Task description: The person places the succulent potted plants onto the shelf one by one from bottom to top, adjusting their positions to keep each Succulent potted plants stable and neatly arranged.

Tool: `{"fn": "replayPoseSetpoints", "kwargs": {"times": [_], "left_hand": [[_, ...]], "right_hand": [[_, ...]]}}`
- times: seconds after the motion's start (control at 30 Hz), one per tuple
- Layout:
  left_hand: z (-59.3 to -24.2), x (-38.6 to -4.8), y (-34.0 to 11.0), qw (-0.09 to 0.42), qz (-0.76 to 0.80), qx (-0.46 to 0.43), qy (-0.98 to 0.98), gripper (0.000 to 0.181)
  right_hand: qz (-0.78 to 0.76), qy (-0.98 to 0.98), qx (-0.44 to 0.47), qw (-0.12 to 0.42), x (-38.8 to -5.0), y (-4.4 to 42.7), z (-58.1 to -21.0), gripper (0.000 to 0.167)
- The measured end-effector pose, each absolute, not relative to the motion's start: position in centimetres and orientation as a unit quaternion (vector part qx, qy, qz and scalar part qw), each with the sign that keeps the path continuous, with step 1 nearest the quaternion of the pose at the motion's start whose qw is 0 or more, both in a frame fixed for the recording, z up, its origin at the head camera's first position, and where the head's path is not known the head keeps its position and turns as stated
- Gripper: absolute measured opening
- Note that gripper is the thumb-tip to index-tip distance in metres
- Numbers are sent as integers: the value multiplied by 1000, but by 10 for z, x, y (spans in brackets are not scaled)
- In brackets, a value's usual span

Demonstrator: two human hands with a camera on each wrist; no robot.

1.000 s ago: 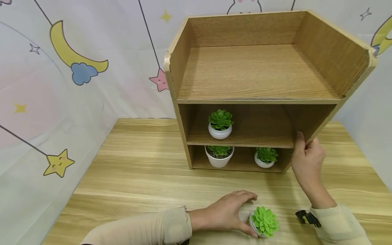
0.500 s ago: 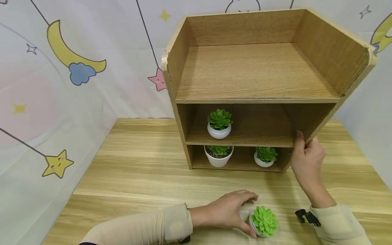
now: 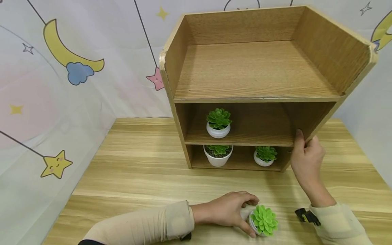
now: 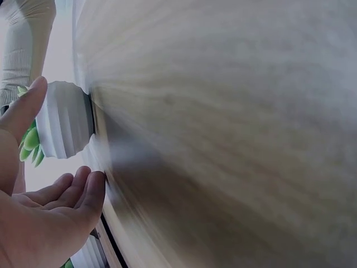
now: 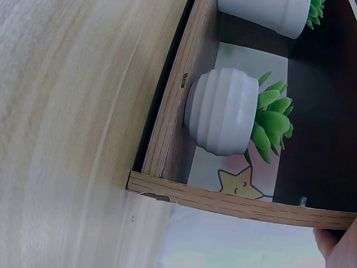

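Observation:
A bright green potted succulent [image 3: 264, 220] in a small white pot stands on the table at the front right. Beside it is my left hand [image 3: 228, 209], its thumb and fingers parted around the pot's left side. In the left wrist view, the ribbed white pot [image 4: 66, 120] appears beyond the thumb, with space between it and the fingers [image 4: 89, 192]. My right hand [image 3: 307, 163] grips the right side panel of the wooden shelf [image 3: 257, 68], thumb on the inner face and fingers around the outside. Only a bit of that hand [image 5: 341, 248] enters the right wrist view.
On the middle level sits one potted succulent [image 3: 218, 123], at the left. The bottom level holds a larger potted succulent [image 3: 218, 156] at the left and a small potted succulent [image 3: 265, 156] at the right. A cartoon-printed cloth [image 3: 92, 98] hangs behind the wooden table [image 3: 137, 153].
My left hand's fingers have curled slightly closer to the pot. The right hand keeps its grip on the shelf panel, and the head view has shifted a little.

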State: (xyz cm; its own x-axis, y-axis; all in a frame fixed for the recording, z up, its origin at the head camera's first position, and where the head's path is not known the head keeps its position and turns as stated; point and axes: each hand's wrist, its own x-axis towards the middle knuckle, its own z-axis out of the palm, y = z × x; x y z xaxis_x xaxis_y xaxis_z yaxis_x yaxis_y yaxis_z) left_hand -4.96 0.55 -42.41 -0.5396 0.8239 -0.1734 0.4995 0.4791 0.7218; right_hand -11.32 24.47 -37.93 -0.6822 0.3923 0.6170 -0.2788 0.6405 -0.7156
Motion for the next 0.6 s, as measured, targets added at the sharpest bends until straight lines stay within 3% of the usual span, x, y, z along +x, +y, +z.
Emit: {"fn": "replayPoseSetpoints", "kwargs": {"times": [0.6], "left_hand": [[-423, -48, 9, 319, 382, 368, 786, 74]], "right_hand": [[426, -814, -40, 394, -112, 243, -378, 35]]}}
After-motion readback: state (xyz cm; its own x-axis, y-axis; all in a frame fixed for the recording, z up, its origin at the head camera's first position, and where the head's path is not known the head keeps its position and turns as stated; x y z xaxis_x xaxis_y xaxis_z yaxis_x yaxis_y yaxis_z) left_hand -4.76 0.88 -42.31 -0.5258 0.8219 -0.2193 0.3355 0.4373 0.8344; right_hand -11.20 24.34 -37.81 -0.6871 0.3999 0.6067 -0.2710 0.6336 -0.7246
